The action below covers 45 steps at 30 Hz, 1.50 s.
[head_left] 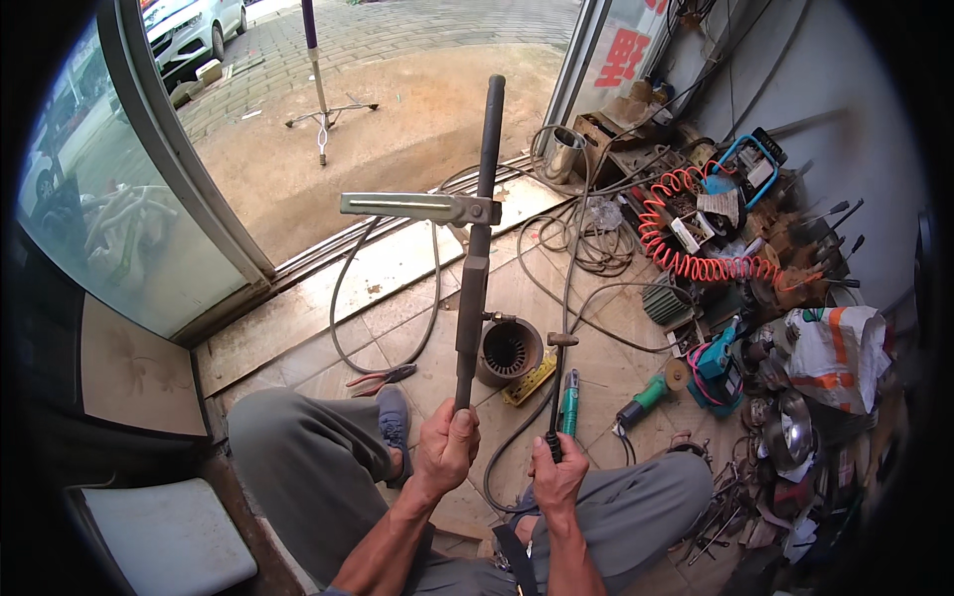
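My left hand (pixel 446 449) is closed around the lower end of a long dark stepped metal rod (pixel 472 298), held upright before me. A pale metal arm (pixel 402 205) sticks out leftward from the rod's upper part, joined at a bolted collar. In my right hand (pixel 559 469) is a small hammer (pixel 562 340), gripped by its black handle, head up. A round motor stator (pixel 510 353) with a slotted inside stands on the floor, partly behind the rod. Beside it lies a yellow slotted piece (pixel 534 381), and a teal-green tool (pixel 569 402) is close to the hammer's handle.
Red-handled pliers (pixel 383 378) lie by my left shoe. Cables (pixel 596 248) loop across the tiles. At right are a green grinder (pixel 648 399), an orange coiled hose (pixel 696 266), a white sack (pixel 835 358) and heaped parts. A pale stool (pixel 164 536) stands lower left; a doorway opens ahead.
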Tool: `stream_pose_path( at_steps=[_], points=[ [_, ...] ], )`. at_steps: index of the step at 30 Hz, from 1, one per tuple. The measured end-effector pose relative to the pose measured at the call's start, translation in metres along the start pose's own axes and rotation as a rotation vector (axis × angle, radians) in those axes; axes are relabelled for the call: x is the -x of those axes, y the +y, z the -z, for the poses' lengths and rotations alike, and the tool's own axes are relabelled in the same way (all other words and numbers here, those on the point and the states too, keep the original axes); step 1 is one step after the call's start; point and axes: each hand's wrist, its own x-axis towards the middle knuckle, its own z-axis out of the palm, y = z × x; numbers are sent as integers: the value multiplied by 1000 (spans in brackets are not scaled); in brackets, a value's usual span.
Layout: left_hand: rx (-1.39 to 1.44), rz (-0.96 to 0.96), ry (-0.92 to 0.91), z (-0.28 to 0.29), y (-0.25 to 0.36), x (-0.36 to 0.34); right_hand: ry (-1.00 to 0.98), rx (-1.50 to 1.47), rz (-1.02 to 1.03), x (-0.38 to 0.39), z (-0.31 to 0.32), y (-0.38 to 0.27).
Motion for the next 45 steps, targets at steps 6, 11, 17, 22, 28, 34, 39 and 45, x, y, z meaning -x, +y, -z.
stream_pose_path(
  at_steps=[6, 11, 17, 22, 28, 34, 39, 45],
  points=[
    [-24, -22, 52, 2, -4, 2, -8, 17, -1, 10, 2, 1],
    [-103, -32, 88, 6, -5, 4, -19, 47, 14, 13, 1, 3],
    [6, 37, 63, -4, 6, 7, -20, 39, 1, 13, -3, 7],
    [420, 265, -82, -8, 36, 11, -27, 59, 16, 13, -4, 1],
    [907, 415, -223, 6, 58, 10, -41, 79, 10, 12, -8, 8],
    [1332, 488, -226, 8, 80, 15, -67, 90, -2, 14, -12, 10],
    [1560, 490, -230, 9, 83, 15, -76, 132, 11, 15, -13, 9],
    [1551, 482, -230, 11, 82, 15, -78, 141, 13, 15, -12, 14]
  ],
)
